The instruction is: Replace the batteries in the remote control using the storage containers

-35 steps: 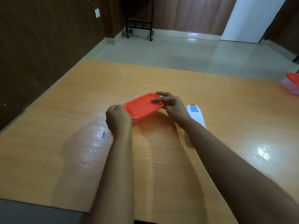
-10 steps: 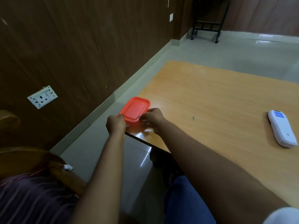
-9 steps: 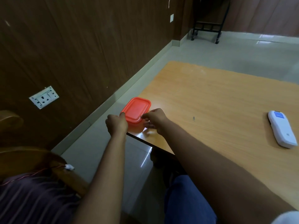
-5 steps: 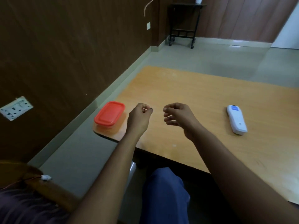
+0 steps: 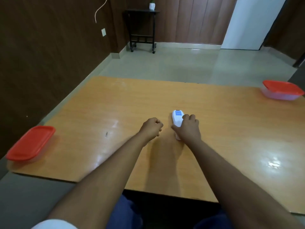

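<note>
The white remote control (image 5: 177, 117) with a blue patch at its far end lies on the wooden table (image 5: 115, 100), near the middle. My right hand (image 5: 188, 129) is clamped over its near half, thumb on the left side and fingers over the top. My left hand (image 5: 151, 128) is a closed fist just left of the remote; a small dark tip shows at its fingers, which looks like a battery. A storage container with a red lid (image 5: 31, 142) sits shut on the table's near left corner. A second red-lidded container (image 5: 282, 91) stands at the far right edge.
The table's front edge is close to my lap, with grey floor to the left of it. A dark wall runs along the left. A black wheeled stand (image 5: 142, 30) with a small pot is at the back of the room.
I set the red-lidded container down on the left corner and let go. Both hands moved right to the remote, and my right hand closed on it. My view swung back to the table's centre.
</note>
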